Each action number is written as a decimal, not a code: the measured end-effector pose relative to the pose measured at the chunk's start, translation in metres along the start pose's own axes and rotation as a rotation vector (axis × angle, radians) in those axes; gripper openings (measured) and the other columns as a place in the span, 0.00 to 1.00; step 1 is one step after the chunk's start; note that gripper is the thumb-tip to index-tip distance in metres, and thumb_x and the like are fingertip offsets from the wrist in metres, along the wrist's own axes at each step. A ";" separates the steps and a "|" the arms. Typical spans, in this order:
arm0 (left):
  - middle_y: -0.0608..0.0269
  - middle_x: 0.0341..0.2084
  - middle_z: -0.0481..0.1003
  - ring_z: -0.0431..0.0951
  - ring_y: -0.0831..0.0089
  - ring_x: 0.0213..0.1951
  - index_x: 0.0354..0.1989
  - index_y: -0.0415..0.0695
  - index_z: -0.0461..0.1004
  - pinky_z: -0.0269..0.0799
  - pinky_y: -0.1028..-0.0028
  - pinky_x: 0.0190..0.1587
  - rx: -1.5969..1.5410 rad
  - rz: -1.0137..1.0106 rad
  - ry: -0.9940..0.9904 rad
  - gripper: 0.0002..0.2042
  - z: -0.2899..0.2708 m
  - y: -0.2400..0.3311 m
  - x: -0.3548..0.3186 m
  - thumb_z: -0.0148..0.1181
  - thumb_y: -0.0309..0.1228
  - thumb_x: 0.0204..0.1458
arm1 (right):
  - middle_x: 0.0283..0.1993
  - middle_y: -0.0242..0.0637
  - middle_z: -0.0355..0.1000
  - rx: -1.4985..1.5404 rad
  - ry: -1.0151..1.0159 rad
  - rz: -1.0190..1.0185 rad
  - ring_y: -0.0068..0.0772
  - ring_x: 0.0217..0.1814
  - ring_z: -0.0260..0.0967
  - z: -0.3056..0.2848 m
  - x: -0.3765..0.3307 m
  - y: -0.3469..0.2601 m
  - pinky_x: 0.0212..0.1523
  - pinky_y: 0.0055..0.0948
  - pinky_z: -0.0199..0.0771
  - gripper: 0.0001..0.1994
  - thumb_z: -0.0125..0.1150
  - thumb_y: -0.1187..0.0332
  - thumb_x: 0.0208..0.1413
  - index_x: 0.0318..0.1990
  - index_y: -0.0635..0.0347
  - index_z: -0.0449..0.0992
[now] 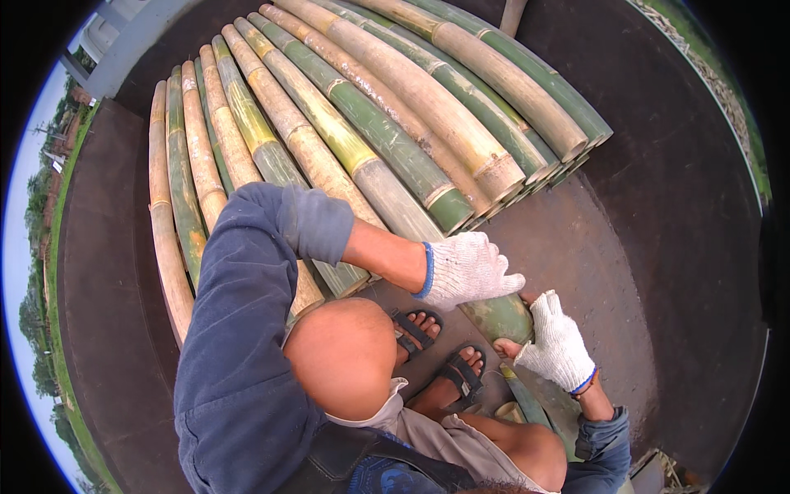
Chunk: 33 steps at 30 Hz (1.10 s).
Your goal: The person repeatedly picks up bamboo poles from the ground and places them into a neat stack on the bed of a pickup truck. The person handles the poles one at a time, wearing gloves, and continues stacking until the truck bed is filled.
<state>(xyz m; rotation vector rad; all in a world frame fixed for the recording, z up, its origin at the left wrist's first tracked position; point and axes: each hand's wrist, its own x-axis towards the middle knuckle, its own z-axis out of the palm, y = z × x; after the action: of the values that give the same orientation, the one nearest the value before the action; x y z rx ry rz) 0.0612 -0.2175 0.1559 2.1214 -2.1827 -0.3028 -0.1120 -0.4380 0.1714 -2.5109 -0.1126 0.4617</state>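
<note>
One bamboo pole [499, 318] runs away leftward from right hand [558, 344], grip curled round its end; left hand [469, 270] farther along, fingers bent, hold unclear.

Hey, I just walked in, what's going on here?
A person's gloved right hand holds the end of a green bamboo pole, with the gloved left hand just above that end. Many other bamboo poles lie side by side ahead, between dark walls.
</note>
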 end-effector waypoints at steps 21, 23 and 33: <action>0.52 0.79 0.62 0.57 0.48 0.82 0.81 0.59 0.63 0.46 0.43 0.84 0.211 -0.258 0.272 0.52 -0.014 -0.145 -0.129 0.70 0.71 0.49 | 0.60 0.57 0.71 -0.204 0.042 0.400 0.67 0.55 0.80 0.015 -0.096 0.110 0.52 0.54 0.84 0.53 0.91 0.59 0.32 0.69 0.64 0.68; 0.50 0.77 0.66 0.57 0.45 0.81 0.78 0.54 0.69 0.44 0.40 0.84 0.256 -0.418 0.357 0.53 -0.015 -0.169 -0.130 0.59 0.81 0.51 | 0.58 0.57 0.72 -0.201 0.014 0.308 0.66 0.53 0.81 0.009 -0.055 0.090 0.51 0.54 0.84 0.52 0.91 0.57 0.33 0.69 0.63 0.68; 0.57 0.67 0.76 0.64 0.49 0.78 0.64 0.52 0.81 0.50 0.47 0.82 0.393 -0.754 0.678 0.20 -0.036 -0.275 -0.184 0.53 0.46 0.73 | 0.71 0.59 0.68 -0.256 0.317 0.295 0.65 0.72 0.67 0.050 -0.068 0.073 0.72 0.59 0.67 0.66 0.93 0.59 0.30 0.82 0.59 0.58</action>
<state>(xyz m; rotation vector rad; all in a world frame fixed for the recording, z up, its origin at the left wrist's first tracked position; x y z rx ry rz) 0.3439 -0.0428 0.1506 2.6259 -1.0835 0.7599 -0.1949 -0.4847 0.1129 -2.8305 0.3463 0.1646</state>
